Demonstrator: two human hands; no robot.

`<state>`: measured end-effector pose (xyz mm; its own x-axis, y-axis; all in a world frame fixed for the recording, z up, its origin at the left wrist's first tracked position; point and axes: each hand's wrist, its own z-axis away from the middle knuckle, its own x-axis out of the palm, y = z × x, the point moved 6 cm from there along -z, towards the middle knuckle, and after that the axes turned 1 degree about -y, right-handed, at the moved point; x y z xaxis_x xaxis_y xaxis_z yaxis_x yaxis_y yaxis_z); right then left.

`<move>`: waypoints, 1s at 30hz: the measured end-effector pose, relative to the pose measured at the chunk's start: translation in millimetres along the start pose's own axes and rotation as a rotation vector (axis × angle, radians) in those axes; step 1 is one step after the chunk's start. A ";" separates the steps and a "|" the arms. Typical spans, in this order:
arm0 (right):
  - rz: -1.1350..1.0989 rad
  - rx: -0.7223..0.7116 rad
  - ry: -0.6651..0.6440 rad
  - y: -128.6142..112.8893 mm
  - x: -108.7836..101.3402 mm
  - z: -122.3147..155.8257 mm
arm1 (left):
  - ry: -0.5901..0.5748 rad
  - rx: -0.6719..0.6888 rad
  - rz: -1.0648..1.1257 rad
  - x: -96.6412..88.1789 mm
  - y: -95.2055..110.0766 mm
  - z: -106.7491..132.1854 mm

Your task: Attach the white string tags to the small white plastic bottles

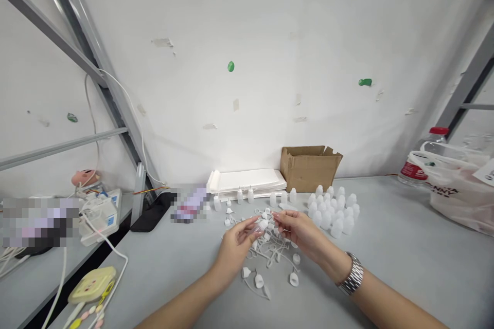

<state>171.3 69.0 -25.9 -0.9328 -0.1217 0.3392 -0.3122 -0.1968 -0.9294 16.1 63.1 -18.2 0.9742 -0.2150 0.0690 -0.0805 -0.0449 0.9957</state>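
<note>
My left hand (pixel 236 240) is closed on a small translucent white bottle (pixel 262 225) with a white top, held tilted between thumb and fingers. Close to its right side, my right hand (pixel 296 226) pinches with thumb and forefinger; what lies between those fingertips is too small to make out. Under both hands spreads a loose pile of white caps with thin cords (pixel 270 254), partly hidden by the fingers. Several of these caps (pixel 259 281) lie nearer to me. To the right of my right hand stands a group of small white bottles (pixel 334 208).
Behind the pile, more small bottles (pixel 284 197) stand before stacked white flat packs (pixel 245 181) and a cardboard box (pixel 311 168). A plastic bag (pixel 459 190) and a red-capped bottle (pixel 415 170) are at right. Left are a black phone (pixel 152 213), a yellow device (pixel 92 285) and cables.
</note>
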 end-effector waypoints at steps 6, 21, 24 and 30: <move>0.036 -0.043 -0.015 -6.9 4.7 3.8 | 0.007 0.018 -0.022 -3.2 -4.0 -2.5; 0.034 -0.014 0.223 -8.1 -8.2 3.3 | 0.023 0.046 -0.030 -4.1 4.4 -0.2; 0.016 0.029 0.239 -5.3 -8.4 3.3 | 0.021 0.055 -0.013 -4.2 6.2 0.3; -0.023 0.088 0.168 3.8 -6.1 1.8 | 0.018 0.048 0.002 -3.9 7.8 1.7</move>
<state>176.2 67.3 -31.2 -0.9449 0.0469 0.3241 -0.3238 -0.2826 -0.9030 11.3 61.9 -10.8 0.9776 -0.1973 0.0730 -0.0926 -0.0917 0.9915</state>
